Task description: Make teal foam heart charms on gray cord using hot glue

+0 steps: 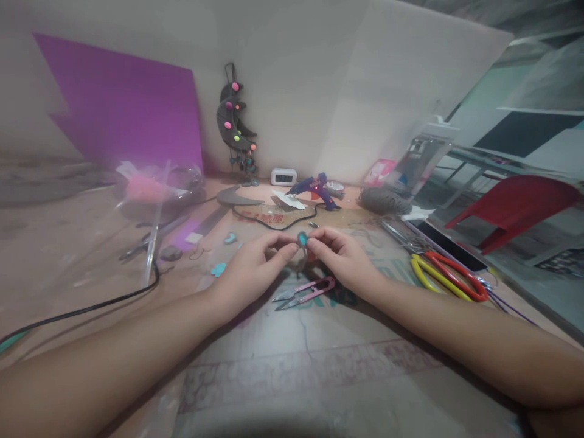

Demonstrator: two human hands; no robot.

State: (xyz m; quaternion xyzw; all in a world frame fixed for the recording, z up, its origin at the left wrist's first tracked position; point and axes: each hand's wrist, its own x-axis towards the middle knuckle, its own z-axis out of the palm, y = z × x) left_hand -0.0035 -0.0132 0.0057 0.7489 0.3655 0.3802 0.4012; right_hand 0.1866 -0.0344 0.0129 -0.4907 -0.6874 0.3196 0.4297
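The worktop [177, 292], partly under a plastic sheet [237, 389] with red characters [264, 218] (too blurred to read), has a purple board [141, 109] behind and red-and-yellow-handled scissors [456, 266] at right. Between a blue glue gun [318, 188] and pink snips [312, 291], the left hand [258, 261] and right hand [337, 255] have fingers pinched on a small turquoise piece [302, 239].

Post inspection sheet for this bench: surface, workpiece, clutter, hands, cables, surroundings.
Surface: pale translucent plastic sheet with printed markings.
Workpiece: small oval teal-and-grey piece; finer detail blurred.
Clutter: pink-handled metal snips near the piece; red-and-yellow-handled scissors at right.
Hands: left hand and right hand both pinch the piece.
Cables: thin black cord beside blue glue gun; another black cord at left.
Surroundings: red plastic chair at right; grey crescent ornament against pale wall.
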